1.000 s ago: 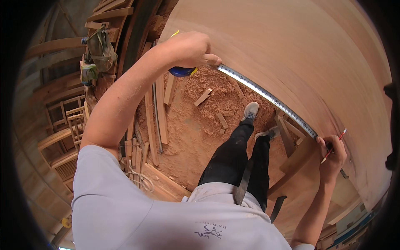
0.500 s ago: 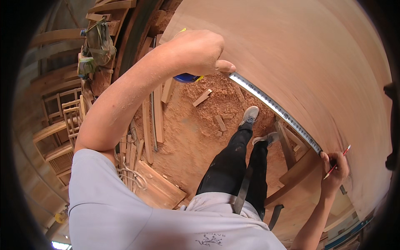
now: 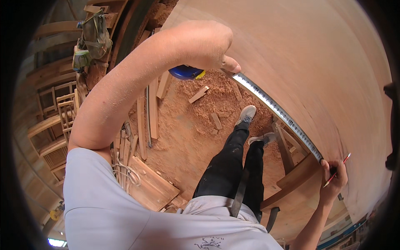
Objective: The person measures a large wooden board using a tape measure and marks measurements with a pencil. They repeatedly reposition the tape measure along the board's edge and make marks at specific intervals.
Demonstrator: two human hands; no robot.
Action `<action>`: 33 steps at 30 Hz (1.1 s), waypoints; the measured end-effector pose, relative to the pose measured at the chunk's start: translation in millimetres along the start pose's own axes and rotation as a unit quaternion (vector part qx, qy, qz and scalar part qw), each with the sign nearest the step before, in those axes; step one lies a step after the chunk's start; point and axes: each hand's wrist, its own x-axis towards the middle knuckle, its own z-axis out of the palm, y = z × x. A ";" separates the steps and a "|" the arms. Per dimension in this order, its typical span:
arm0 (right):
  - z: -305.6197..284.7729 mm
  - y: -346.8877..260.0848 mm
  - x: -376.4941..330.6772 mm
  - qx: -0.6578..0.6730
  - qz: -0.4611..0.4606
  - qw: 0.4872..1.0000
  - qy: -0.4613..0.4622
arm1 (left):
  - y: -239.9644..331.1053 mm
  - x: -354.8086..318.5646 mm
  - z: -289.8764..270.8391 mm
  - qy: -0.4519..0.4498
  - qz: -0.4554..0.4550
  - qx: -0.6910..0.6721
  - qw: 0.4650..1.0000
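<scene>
A pale wooden panel (image 3: 300, 54) fills the upper right. Along its near edge runs the metal blade of a tape measure (image 3: 275, 107), stretched between my two hands. My left hand (image 3: 210, 43) is closed on the tape measure near the panel's far left part, thumb on the blade; the blue case with a yellow part (image 3: 186, 72) shows below the wrist. At the blade's other end, my right hand (image 3: 334, 177) pinches the tape against the panel edge. A red pencil (image 3: 336, 170) is held in the same right hand, its ends sticking out past the fingers.
Sawdust and several wood offcuts (image 3: 199, 95) lie on the floor by my feet. Boards and sticks (image 3: 153, 112) lean at the left, near a wooden slab (image 3: 152, 183). Wooden frames (image 3: 66, 112) and a hanging bag (image 3: 96, 35) are farther left. A curved wooden piece (image 3: 287, 183) sits below the panel.
My left hand has shifted slightly up and to the right, with the tape's blue case now showing more. My right hand has moved slightly down, still at the blade's end.
</scene>
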 end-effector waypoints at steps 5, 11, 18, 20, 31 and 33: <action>-0.1 -2.9 0.9 0.009 0.026 1.000 0.002 | -1.2 1.6 0.4 0.000 -0.002 -0.009 1.000; -0.3 -1.0 0.4 0.006 0.026 1.000 0.001 | -1.0 2.3 1.5 -0.007 -0.002 -0.015 1.000; -1.5 1.5 0.3 0.015 0.041 0.999 -0.009 | -4.2 1.5 -0.9 0.003 0.020 -0.023 1.000; -1.4 0.6 0.3 0.013 0.043 0.999 -0.009 | -5.1 1.8 1.8 0.008 0.017 -0.021 1.000; -1.3 -7.2 2.7 0.021 0.075 0.997 -0.013 | -6.1 2.8 -1.9 -0.007 0.020 -0.050 0.999; -0.3 -3.4 2.2 0.044 0.088 0.995 -0.012 | -5.0 1.9 -4.7 -0.018 0.015 -0.055 0.998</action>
